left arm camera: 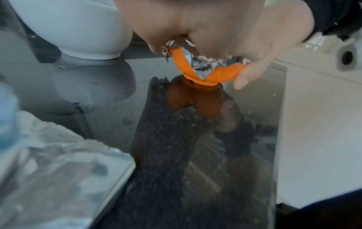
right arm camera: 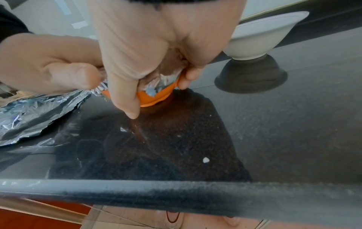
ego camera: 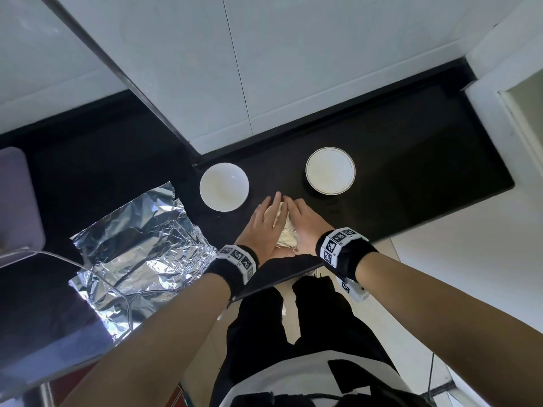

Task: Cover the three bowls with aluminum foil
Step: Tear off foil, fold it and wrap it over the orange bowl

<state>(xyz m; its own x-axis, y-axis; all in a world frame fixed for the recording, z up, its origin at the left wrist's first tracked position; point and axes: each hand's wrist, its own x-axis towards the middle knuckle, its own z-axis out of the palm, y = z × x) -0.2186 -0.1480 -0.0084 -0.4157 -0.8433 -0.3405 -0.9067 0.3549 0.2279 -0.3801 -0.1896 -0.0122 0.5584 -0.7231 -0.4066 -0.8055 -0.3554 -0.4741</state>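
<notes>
Foil [ego camera: 284,230] lay pressed over the orange bowl [left arm camera: 205,74], which sat on the black counter [ego camera: 411,171] close to its near edge, and I saw both my hands cupped round it: the left hand [ego camera: 264,224] curled over the left side, the right hand [ego camera: 302,227] over the right, fingers bent down onto the crumpled wrap. From the head view the bowl itself was hidden under my hands; only the wrist views showed its orange wall and foot below the foil hem. Two uncovered bowls stood behind, a plain white bowl [ego camera: 224,187] to the left and a gold-rimmed bowl [ego camera: 330,170] to the right, with bare counter between them. A loose foil sheet [ego camera: 141,254] lay left, overhanging the counter's edge. The rounded grey object [ego camera: 17,198] at far left was cut off, and I could not identify it.
</notes>
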